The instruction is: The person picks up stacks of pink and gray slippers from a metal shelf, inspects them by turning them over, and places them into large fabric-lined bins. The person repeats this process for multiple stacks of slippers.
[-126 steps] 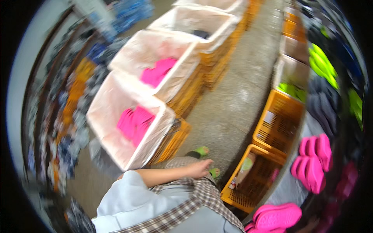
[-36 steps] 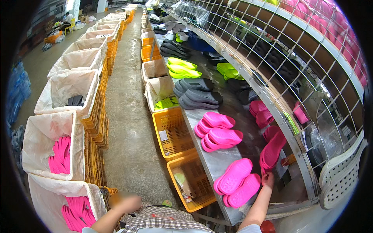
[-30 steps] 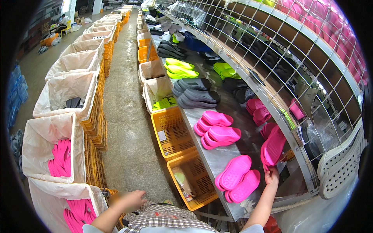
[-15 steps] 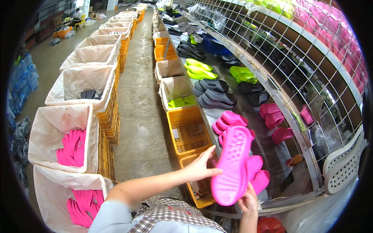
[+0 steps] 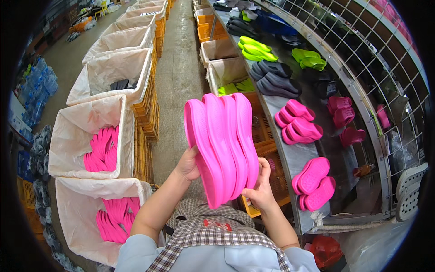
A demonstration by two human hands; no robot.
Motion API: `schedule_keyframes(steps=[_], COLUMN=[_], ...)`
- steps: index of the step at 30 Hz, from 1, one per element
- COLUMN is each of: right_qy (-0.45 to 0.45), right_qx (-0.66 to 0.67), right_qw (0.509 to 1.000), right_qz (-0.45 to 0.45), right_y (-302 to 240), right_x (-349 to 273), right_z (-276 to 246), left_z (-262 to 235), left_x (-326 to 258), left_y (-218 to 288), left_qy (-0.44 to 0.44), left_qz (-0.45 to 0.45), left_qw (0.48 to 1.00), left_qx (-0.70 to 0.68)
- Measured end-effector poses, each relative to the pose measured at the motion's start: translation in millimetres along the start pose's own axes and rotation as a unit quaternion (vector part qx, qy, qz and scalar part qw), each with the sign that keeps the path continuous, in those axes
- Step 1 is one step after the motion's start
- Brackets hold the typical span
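Both hands hold up a row of several bright pink shoe soles (image 5: 220, 145), upright and pressed side by side, edges toward me. My left hand (image 5: 187, 165) grips the left side of the row, its fingers partly hidden behind the soles. My right hand (image 5: 260, 187) closes on the lower right side, thumb in front. To the right, on the grey metal table (image 5: 283, 172), more pink footwear pieces lie in two groups: a far pile (image 5: 299, 121) and a near pile (image 5: 315, 183) with small holes on its upper faces.
Cloth-lined bins (image 5: 86, 136) on stacked orange crates line the left aisle; the nearer two hold pink soles (image 5: 115, 217). Yellow-orange crates (image 5: 258, 174) stand along the table. Neon-green pieces (image 5: 257, 48) and dark grey pieces (image 5: 274, 78) lie farther back. Wire mesh (image 5: 353, 54) rises at right.
The pink pieces have moved left, away from the table to in front of me. Their holed underside faced me before; now several edges show, with a hand on each side. My view has turned rightward-to-centre.
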State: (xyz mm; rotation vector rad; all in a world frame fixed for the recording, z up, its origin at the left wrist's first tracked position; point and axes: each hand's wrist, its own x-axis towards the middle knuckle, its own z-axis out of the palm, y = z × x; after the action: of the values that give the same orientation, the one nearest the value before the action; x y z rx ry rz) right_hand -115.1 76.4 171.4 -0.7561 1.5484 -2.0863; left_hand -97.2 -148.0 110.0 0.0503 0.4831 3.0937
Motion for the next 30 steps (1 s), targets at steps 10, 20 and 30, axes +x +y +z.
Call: schedule_keyframes(steps=[10,20,30], right_qy=[0.011,0.066,0.092], right_qx=[0.063,0.088,0.118], right_qw=[0.995,0.985,0.977], right_qz=[0.075,0.133,0.153], right_y=[11.5,6.1,-1.3], right_x=[0.9,-0.9,-12.9], right_z=[38.1,54.5,57.8], left_z=[-28.4,-24.1,-29.6], left_x=[-39.4,-46.5,-53.1], left_y=[10.3,-1.8,-12.3], left_qy=[0.042,0.059,0.032], left_qz=[0.05,0.001,-0.018], left_qw=[0.998,0.995,0.99], left_qx=[0.003,-0.08,-0.137])
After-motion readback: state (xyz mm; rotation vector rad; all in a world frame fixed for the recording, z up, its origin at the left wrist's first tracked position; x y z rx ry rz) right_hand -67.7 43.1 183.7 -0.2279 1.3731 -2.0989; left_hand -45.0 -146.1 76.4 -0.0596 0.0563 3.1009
